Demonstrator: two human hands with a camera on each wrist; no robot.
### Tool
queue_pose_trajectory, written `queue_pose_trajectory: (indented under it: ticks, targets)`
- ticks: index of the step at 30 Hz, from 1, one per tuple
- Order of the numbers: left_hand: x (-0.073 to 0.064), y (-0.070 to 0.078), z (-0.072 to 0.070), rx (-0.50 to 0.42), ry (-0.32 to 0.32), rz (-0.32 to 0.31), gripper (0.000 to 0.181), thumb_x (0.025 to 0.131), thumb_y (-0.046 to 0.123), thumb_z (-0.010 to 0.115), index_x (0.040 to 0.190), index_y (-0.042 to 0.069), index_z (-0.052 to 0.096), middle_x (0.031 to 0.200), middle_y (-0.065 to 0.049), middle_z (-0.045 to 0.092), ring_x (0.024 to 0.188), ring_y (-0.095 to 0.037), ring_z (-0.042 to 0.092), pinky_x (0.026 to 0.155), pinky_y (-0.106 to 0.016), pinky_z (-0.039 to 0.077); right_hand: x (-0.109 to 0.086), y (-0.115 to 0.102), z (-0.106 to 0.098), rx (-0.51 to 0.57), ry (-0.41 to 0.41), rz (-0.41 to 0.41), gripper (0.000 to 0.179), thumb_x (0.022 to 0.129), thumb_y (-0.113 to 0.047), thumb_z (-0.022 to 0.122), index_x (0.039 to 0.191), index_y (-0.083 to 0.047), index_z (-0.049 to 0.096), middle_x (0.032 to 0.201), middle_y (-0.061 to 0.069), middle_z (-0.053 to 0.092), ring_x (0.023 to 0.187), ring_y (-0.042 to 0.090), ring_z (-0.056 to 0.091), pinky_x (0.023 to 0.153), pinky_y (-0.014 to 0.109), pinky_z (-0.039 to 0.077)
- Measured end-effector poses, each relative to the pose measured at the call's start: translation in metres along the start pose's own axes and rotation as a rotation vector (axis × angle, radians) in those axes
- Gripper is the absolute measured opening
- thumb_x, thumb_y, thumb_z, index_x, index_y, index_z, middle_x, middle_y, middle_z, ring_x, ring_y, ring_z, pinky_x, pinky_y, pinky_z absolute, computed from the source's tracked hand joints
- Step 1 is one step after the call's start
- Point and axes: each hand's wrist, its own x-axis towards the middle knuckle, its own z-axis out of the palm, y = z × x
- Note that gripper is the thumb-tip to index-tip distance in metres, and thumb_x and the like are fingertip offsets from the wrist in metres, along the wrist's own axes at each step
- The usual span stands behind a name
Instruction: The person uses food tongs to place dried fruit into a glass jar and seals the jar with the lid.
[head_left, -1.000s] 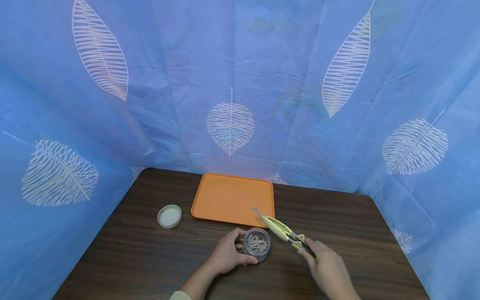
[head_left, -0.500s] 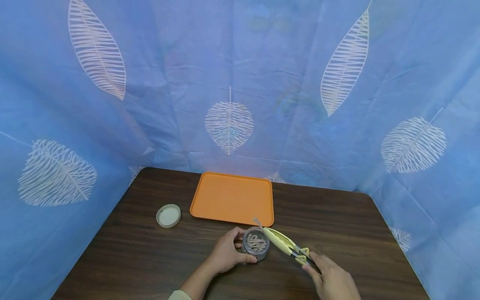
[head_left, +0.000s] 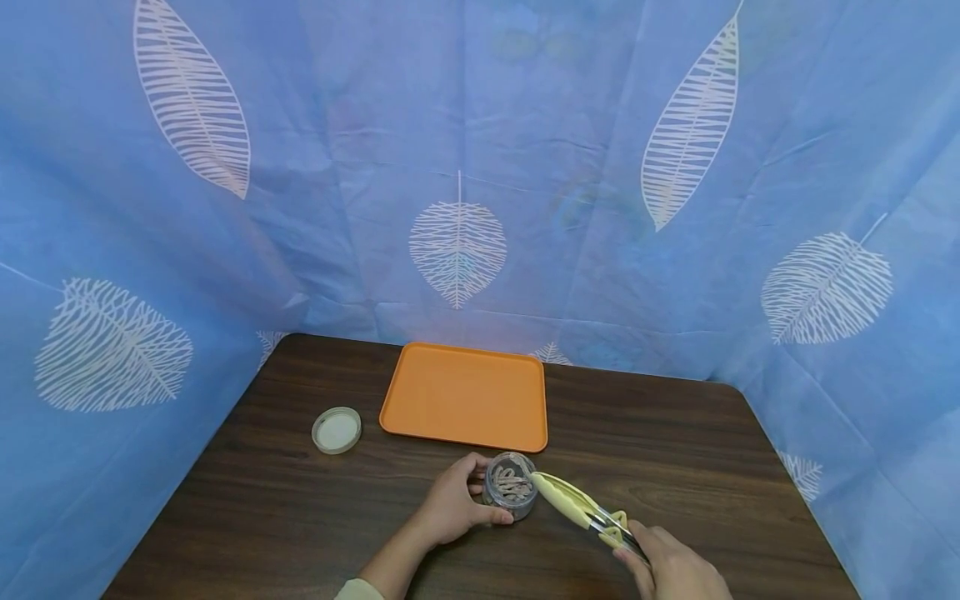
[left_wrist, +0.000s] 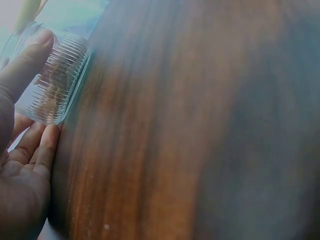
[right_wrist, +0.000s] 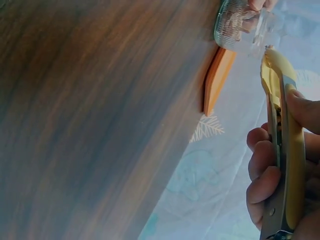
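Note:
My left hand [head_left: 453,508] grips a small clear jar [head_left: 516,512] on the table, thumb and fingers round its near and far sides. The left wrist view shows the jar's ribbed wall [left_wrist: 75,55] with brownish pieces behind it. Inside lie several pale, greyish-brown dried strips [head_left: 512,486]. Yellow-headed tongs [head_left: 567,502] with metal arms are in my right hand [head_left: 678,567], thumb on one arm and fingers curled round the other. Their closed tips are right at the jar's right rim, a pale strip [head_left: 517,460] reaching from them over the jar mouth.
An orange tray [head_left: 465,396] lies behind the jar at the back of the dark wooden table [head_left: 300,517]. To the left sits a round lid [head_left: 337,431] with a white inside. Blue cloth [head_left: 337,208] with white leaf prints hangs round the table.
The tongs have come down and nearer to me, carrying the strip from over the tray's front edge to the jar mouth. My left hand and the jar have stayed in place.

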Motion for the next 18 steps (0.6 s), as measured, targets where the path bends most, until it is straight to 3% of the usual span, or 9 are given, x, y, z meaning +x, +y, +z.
queue_pose_trajectory:
  ticks: [9,18]
  targets:
    - [0.000,-0.001,-0.001,0.004,0.001,0.004,0.072,0.072,0.025,0.104,0.133,0.016,0.067,0.131,-0.007,0.070,0.114,-0.023,0.071,0.098,-0.042,0.064,-0.003,-0.004,-0.004,-0.086,0.060,-0.044,0.044,0.096,-0.041,0.083,0.127,-0.010,0.077,0.097,-0.006,0.077,0.066,0.011,0.065,0.053,0.031,0.052]
    - [0.001,0.000,-0.001,0.016,-0.003,0.005,0.074,0.072,0.027,0.104,0.135,0.016,0.067,0.131,-0.006,0.071,0.114,-0.021,0.070,0.097,-0.036,0.063,0.004,-0.017,-0.019,-0.139,0.026,-0.076,0.046,0.097,-0.041,0.082,0.130,-0.010,0.076,0.099,-0.002,0.078,0.076,0.016,0.071,0.058,0.034,0.059]
